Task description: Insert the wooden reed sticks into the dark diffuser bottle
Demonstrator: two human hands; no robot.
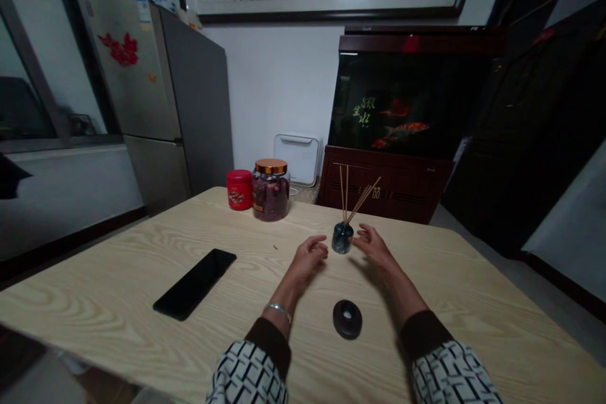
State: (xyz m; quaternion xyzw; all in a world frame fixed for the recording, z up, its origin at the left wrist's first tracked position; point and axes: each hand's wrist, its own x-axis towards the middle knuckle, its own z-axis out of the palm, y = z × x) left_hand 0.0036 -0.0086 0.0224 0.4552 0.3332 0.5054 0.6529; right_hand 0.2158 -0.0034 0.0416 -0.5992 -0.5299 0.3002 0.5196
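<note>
A reed diffuser point(341, 240), a small dark glass bottle with several thin sticks leaning out of its neck, stands upright on the table. On its left side is my left hand point(308, 256), fingers loosely curved and a small gap short of the glass; nothing is in it. My right hand point(375, 246) is at the bottle's right side with fingers apart. Its fingertips overlap the bottle's edge in view, and I cannot tell whether they touch it. Nearer to me, between my forearms, lies a dark round disc point(347, 329) with a pale centre.
A black phone point(195, 284) lies on the wooden table point(127, 265) at left. Toward the far edge stand a red canister point(239, 190) and a copper-lidded jar point(271, 199) of dark purple contents. Behind are a fridge point(199, 88) and a fish tank point(407, 101).
</note>
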